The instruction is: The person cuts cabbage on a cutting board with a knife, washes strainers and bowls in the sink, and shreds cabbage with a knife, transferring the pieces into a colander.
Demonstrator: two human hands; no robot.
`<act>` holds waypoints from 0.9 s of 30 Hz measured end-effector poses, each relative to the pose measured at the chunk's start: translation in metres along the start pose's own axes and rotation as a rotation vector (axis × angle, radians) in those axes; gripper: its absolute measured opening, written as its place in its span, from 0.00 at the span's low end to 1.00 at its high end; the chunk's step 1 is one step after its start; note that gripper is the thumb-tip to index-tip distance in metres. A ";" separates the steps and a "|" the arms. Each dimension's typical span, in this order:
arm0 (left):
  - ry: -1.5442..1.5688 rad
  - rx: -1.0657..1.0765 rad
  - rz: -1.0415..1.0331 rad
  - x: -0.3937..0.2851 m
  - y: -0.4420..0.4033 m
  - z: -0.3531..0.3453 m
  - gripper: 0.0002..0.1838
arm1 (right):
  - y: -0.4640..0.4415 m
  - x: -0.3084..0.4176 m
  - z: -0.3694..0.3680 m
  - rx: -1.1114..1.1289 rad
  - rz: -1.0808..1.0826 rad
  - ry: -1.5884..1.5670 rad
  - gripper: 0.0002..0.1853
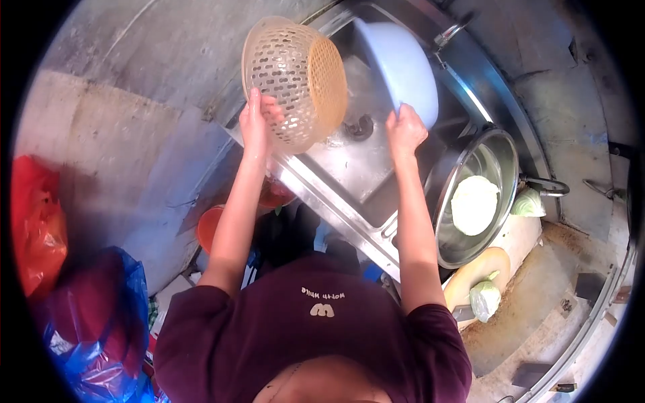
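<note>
Colander (295,80), tipped on its side, is held at the rim in the closed grip of the left hand (255,121), while the right hand (407,132) clasps the rim of the tilted blue basin (406,74) over the steel sink (353,161). Beyond the basin stands the tap (455,31); steel bowl (496,156), holding a pale cabbage (475,205), bounds the right side near the right forearm. Bare sink floor opens between colander and basin, ending at the straight near edge
</note>
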State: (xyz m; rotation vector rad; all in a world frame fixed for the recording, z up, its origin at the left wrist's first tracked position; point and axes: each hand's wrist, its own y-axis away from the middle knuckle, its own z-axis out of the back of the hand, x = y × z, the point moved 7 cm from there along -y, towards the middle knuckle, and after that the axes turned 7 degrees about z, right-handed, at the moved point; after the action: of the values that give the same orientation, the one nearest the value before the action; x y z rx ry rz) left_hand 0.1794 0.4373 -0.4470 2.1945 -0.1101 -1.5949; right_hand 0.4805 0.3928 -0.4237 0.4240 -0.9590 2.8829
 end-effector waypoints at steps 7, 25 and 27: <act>0.162 -0.072 0.050 0.015 0.016 0.023 0.24 | 0.066 -0.010 -0.079 0.258 0.256 0.054 0.02; -0.900 0.519 -1.239 -0.083 0.200 -0.110 0.15 | 0.070 -0.029 0.121 -0.352 -0.985 -1.277 0.12; -0.832 0.373 -1.261 -0.118 0.215 -0.093 0.13 | 0.087 -0.033 0.145 -0.338 -1.074 -1.331 0.14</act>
State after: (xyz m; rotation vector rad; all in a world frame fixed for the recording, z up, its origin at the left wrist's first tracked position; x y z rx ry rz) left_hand 0.2640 0.3052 -0.2367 1.6277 0.9841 -3.2902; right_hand 0.5328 0.2373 -0.3723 2.0649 -0.7862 1.2174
